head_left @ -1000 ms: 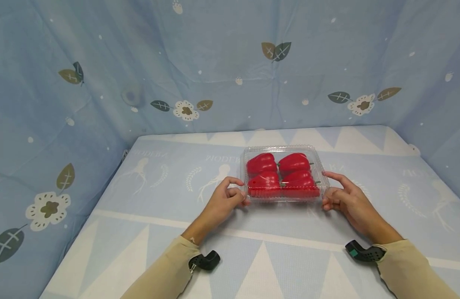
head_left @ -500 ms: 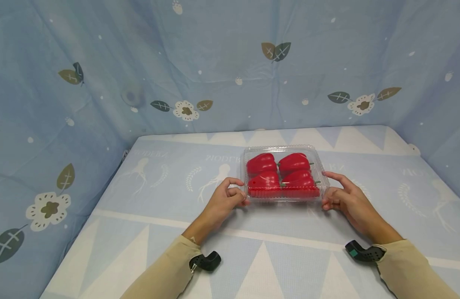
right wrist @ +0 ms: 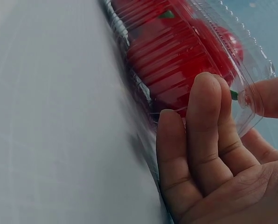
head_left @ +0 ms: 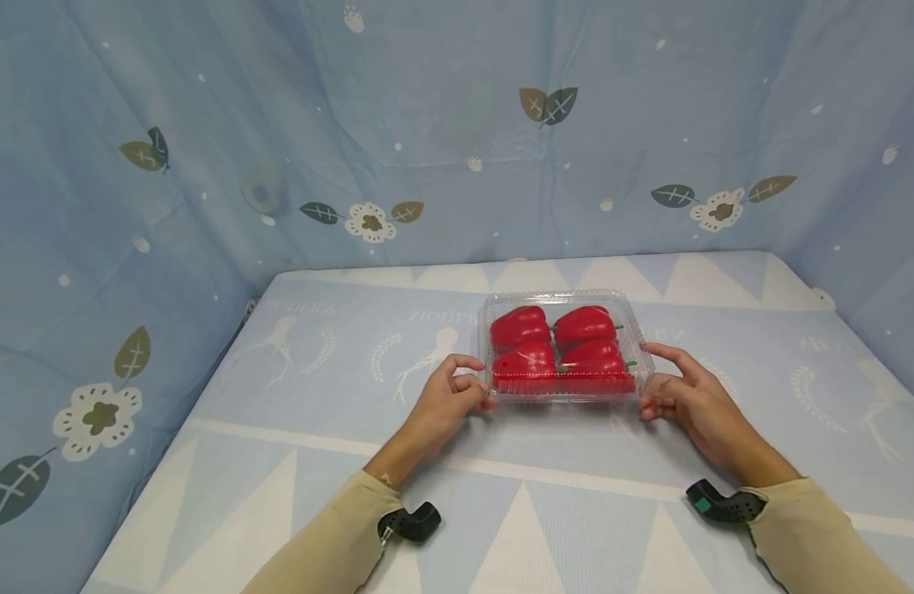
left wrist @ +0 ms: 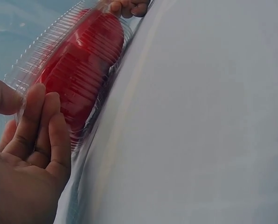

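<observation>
A clear plastic clamshell box (head_left: 562,395) lies flat on the cloth-covered table, with several red peppers (head_left: 520,325) inside. My left hand (head_left: 482,381) holds its near left corner, thumb on the lid rim and fingers against the side. My right hand (head_left: 646,378) holds the near right corner the same way. In the left wrist view my left hand (left wrist: 32,136) lies along the ribbed box (left wrist: 78,74). In the right wrist view my right hand (right wrist: 209,135) has its fingers on the side of the box (right wrist: 176,60), thumb on the rim.
The table (head_left: 338,412) wears a blue and white patterned cloth. Blue floral fabric (head_left: 427,124) hangs as walls behind and on both sides. Black camera mounts (head_left: 410,523) (head_left: 717,503) sit at my wrists. The table's left edge (head_left: 167,462) drops off by the fabric.
</observation>
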`<state>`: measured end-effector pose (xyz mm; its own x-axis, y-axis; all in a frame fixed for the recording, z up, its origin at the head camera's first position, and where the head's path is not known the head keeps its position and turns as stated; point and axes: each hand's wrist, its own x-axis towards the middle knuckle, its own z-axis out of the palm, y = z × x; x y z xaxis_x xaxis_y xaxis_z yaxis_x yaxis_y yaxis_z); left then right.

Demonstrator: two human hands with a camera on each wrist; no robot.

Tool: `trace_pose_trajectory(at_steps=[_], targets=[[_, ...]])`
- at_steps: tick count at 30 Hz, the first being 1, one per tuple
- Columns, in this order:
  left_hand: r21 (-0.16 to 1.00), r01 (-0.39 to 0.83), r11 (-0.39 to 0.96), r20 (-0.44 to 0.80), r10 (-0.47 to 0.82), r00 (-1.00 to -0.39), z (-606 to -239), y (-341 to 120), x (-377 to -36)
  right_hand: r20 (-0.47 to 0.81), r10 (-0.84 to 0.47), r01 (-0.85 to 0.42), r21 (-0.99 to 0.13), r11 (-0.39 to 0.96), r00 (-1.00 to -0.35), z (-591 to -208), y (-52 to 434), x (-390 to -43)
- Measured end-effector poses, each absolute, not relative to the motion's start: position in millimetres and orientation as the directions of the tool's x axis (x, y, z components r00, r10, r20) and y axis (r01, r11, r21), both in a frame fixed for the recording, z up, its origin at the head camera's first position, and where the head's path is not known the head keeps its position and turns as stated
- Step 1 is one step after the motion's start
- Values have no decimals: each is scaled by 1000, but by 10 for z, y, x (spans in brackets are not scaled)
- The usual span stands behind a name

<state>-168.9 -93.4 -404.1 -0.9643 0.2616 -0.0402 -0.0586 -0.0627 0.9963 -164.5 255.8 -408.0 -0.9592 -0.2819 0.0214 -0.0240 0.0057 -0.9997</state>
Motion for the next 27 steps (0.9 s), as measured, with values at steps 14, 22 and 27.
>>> trace_pose_trajectory(at_steps=[14,22,27], targets=[[998,23,62,4,282,-959,-4011,-1001,-1716,70,-267,-75,-997,10,-961,-4075,2561,-1635],[994,67,90,36,308,-951,-3796,-1011,-1614,84,-253,-92,-996,20,-964,-4081,2574,-1636],[993,75,95,42,309,-950,-3780,-1030,-1604,86,-231,-98,-994,41,-969,-4083,2562,-1621]])
